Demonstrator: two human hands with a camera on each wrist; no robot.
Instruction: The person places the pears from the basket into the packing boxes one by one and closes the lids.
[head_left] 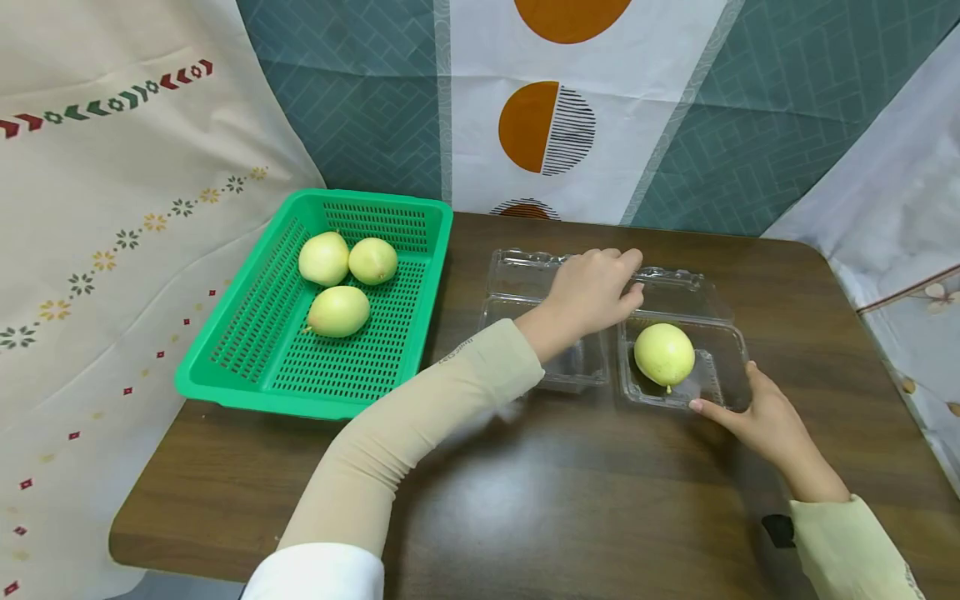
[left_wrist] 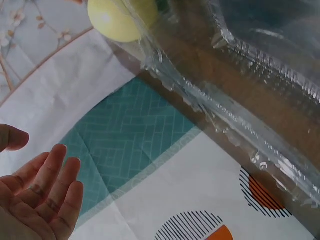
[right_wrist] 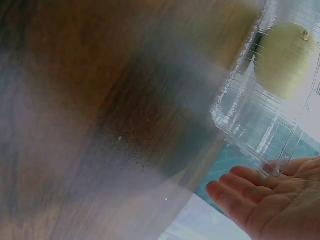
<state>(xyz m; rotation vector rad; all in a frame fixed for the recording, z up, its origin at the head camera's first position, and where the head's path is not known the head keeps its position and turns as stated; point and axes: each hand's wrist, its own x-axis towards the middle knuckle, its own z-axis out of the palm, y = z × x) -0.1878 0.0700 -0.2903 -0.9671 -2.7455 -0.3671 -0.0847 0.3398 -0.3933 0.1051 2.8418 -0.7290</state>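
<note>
One yellow fruit (head_left: pixel 663 356) sits in the left half of the right container (head_left: pixel 708 379), toward the far right corner of the table (head_left: pixel 525 500); the lid (head_left: pixel 678 296) lies folded back toward the far edge, presumably to keep access clear; the right hand (head_left: pixel 768 417) spans the container's near right corner, fingers extended, touching without clenching, apparently to steady it; the left hand (head_left: pixel 596 287) hovers near the lids, fingers relaxed and released; the left container (head_left: pixel 592 358) stands alongside; the green basket (head_left: pixel 195 379), at the table's far left corner, holds three more fruits (head_left: pixel 337 312).
</note>
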